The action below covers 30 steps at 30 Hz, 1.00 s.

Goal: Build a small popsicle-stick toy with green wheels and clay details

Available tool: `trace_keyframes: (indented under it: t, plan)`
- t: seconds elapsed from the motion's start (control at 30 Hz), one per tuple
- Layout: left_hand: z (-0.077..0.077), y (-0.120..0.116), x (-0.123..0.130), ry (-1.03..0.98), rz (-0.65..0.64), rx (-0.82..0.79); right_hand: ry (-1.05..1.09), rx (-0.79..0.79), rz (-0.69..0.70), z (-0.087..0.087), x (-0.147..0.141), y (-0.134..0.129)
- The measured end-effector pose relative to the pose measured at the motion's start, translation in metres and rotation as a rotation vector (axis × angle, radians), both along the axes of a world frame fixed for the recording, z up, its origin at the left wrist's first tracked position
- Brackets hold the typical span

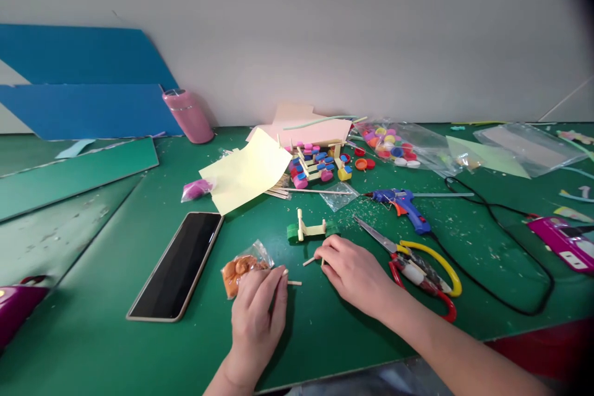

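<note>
My left hand (pixel 260 306) is closed beside a clear bag of orange clay (pixel 241 267), its fingertips together. A short wooden stick (pixel 294 283) pokes out to the right of these fingers. My right hand (pixel 355 272) rests low over the table with its fingers pinched around a small piece of wooden stick (pixel 323 262). Another short stick (pixel 309 261) lies at its fingertips. Just behind the right hand stands a small toy car of pale sticks with green wheels (pixel 312 230). Scissors (pixel 408 263) with red and yellow handles lie beside the right forearm.
A blue glue gun (pixel 403 205) with a black cord lies behind the scissors. At left is a phone (pixel 179 266). Further back are yellow paper (pixel 253 167), several colourful stick assemblies (pixel 315 167), a bag of bottle caps (pixel 392 145) and a pink bottle (pixel 189 116).
</note>
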<state>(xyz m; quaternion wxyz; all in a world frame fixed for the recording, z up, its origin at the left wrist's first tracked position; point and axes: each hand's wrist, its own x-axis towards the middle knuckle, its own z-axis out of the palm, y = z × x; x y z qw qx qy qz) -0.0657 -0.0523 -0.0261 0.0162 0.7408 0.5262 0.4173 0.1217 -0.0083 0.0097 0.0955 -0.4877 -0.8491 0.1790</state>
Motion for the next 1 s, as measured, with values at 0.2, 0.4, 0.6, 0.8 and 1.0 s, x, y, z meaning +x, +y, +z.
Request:
trace_keyframes:
  t: [0.2, 0.4, 0.6, 0.8, 1.0]
  plan:
    - [-0.006, 0.007, 0.0, 0.025, 0.004, 0.157, -0.018, 0.007, -0.015, -0.007, 0.002, 0.0]
    - [-0.008, 0.009, 0.001, 0.053, -0.015, 0.201, 0.112, -0.005, -0.076, -0.014, -0.003, -0.002]
    - [-0.008, 0.009, 0.0, 0.052, -0.035, 0.216, 0.474, -0.108, -0.226, -0.012, 0.002, -0.005]
    - [-0.01, 0.009, 0.0, 0.009, -0.075, 0.228, 0.886, -0.337, -0.379, -0.017, 0.005, -0.009]
    - [-0.006, 0.006, 0.0, -0.117, -0.116, 0.205, 1.129, -0.454, -0.411, -0.01, 0.001, -0.023]
